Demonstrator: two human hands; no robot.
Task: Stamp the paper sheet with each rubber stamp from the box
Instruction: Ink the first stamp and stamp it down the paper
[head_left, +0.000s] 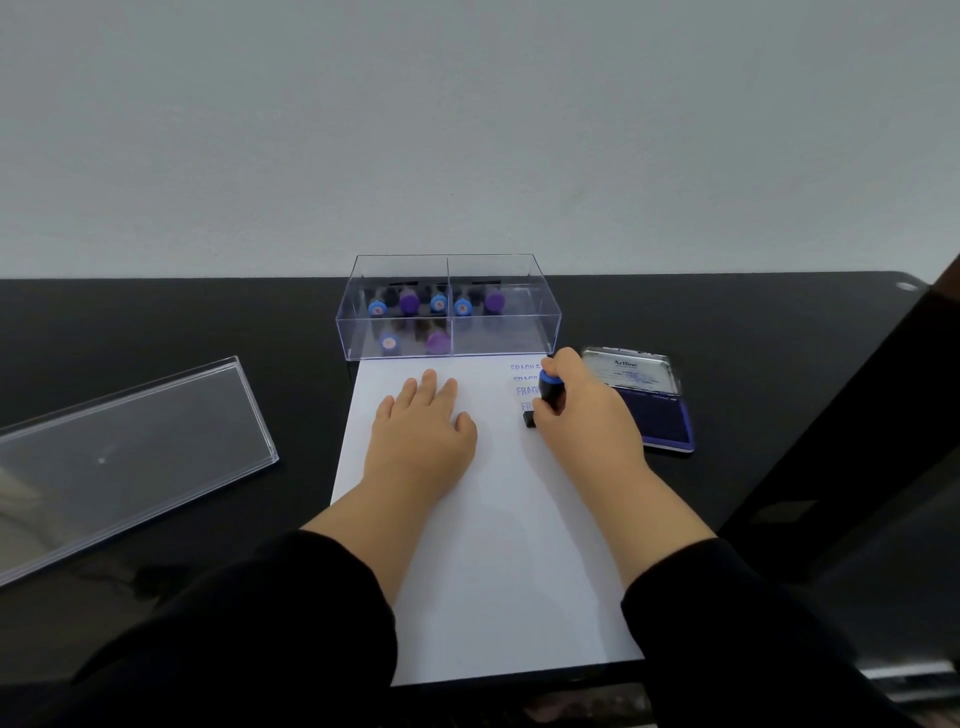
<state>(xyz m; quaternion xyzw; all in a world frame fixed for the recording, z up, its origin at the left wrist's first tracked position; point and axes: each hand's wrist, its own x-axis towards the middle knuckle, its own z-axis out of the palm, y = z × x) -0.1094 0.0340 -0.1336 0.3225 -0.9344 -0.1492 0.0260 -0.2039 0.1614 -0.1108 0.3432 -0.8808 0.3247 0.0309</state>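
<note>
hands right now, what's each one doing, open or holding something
Left hand: open, flat on the paper.
Right hand: fingers gripping the blue-topped stamp, its base on the paper.

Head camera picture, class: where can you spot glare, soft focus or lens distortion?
In the head view, the clear lid on the left carries a pale sheen; the stamps inside the clear box look soft and hazy; the black table's far edge bows slightly, a wide-angle effect; the printed words beside the right hand are faint.

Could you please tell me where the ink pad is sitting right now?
In the head view, the open ink pad lies on the black table just right of the paper sheet, beside the right hand.
</note>
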